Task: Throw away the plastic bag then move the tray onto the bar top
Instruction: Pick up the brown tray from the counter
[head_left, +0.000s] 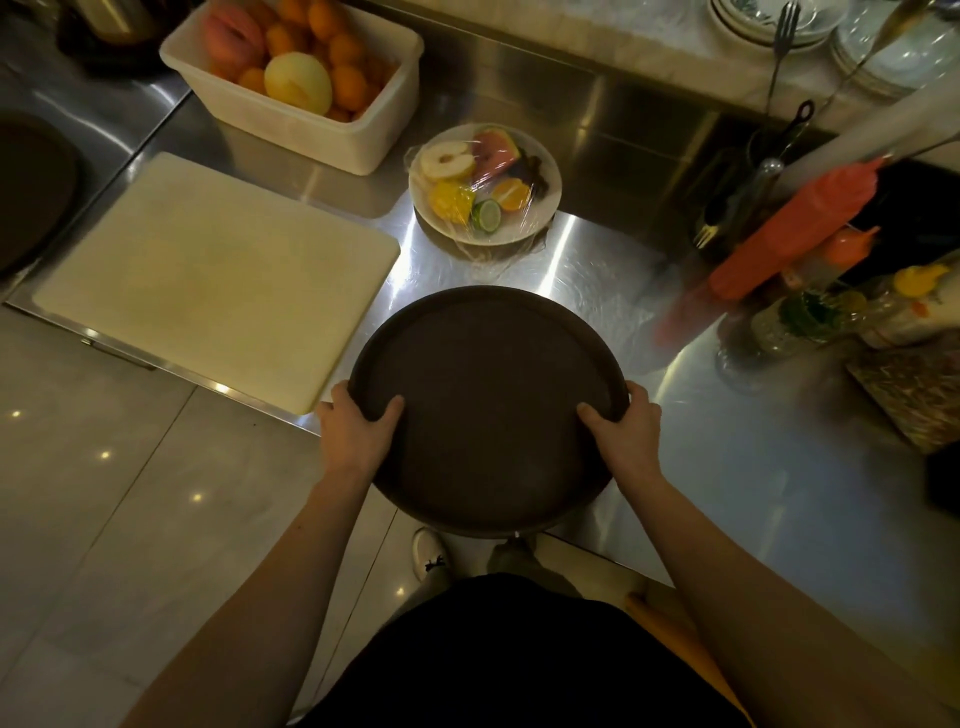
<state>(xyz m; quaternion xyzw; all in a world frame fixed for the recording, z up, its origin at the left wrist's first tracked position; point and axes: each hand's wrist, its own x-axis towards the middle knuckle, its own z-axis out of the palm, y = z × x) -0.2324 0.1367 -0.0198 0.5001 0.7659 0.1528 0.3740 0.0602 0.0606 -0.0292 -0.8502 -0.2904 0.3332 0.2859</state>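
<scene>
Holding round dark brown tray (488, 400) by both sides, at near edge of stainless counter (727, 467), partly overhanging floor. Left hand (358, 431) closing on left rim, thumb lying on tray's upper face, fingers curling under and out of sight. Right hand (626, 428) gripping right rim likewise, thumb on top, fingers hidden beneath. Cannot tell whether tray is resting on counter or lifted clear. Tray surface carrying nothing.

Sitting just beyond tray: white plate of cut fruit (485, 184) under cling film. Lying to left, near tray's left rim: white cutting board (218, 280). Standing behind board: white tub of oranges and other fruit (296, 78). Crowding right side of counter: orange squeeze bottles (789, 234) and small jars, somewhat blurred. Running along far top edge: raised ledge (649, 57) with stacked plates (769, 21) and a fork.
</scene>
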